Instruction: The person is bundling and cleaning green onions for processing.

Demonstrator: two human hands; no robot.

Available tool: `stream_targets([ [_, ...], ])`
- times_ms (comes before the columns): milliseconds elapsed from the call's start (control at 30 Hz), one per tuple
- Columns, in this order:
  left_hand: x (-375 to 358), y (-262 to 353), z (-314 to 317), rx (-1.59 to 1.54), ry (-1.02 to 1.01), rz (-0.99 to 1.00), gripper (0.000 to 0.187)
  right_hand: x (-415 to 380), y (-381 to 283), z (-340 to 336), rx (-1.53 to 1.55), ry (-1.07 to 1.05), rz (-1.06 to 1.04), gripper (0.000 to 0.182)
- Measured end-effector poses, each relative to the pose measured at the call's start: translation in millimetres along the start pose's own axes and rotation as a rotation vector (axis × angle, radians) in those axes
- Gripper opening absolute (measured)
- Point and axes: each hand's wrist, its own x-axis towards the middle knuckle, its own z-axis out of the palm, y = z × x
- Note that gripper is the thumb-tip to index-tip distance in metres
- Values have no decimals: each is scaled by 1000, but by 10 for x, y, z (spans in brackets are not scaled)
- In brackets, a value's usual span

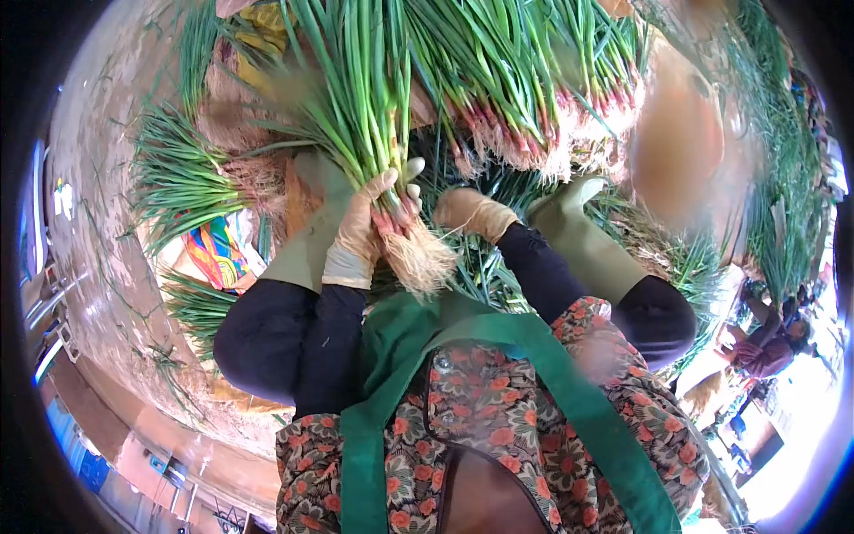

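My left hand point(360, 227), in a pale glove, is wrapped round a bunch of spring onions point(378, 142) just above its roots. The green leaves point away from me, and the pinkish bases and pale stringy roots point(418, 258) hang towards my lap. Close by on the right is my right hand point(476, 214), also gloved, with its fingers curled in. A thin pale strand shows beside it; what the fingers hold, if anything, is hidden. Beyond my hands lies a row of more spring onion bunches point(534, 116), roots facing me.
My green boots point(583, 236) stand on either side of the work. More spring onions point(191, 173) lie at the left near a colourful cloth point(218, 254). Loose leaves point(489, 267) cover the ground between my legs. Another person point(769, 347) is at the far right.
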Motion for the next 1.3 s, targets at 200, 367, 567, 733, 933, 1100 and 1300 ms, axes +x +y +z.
stream_targets([
  [200,26,8,12,23,-56,-102,44,318,201,-494,286,418,789,36],
  [367,92,-20,-210,17,-103,-123,41,500,300,-616,137,722,741,35],
  [567,104,-32,-48,33,71,-13,43,335,230,-617,276,404,577,32],
  [733,74,2,-186,195,51,-35,55,-35,-321,-714,1147,-112,97,47],
  [933,92,-131,-60,78,167,-38,45,21,-343,-1010,1398,381,206,29],
  [1100,80,-119,-56,99,154,-25,30,374,-140,-653,1345,539,335,21],
  [1300,204,-153,-354,255,268,-68,22,319,-368,-747,1541,458,346,20],
])
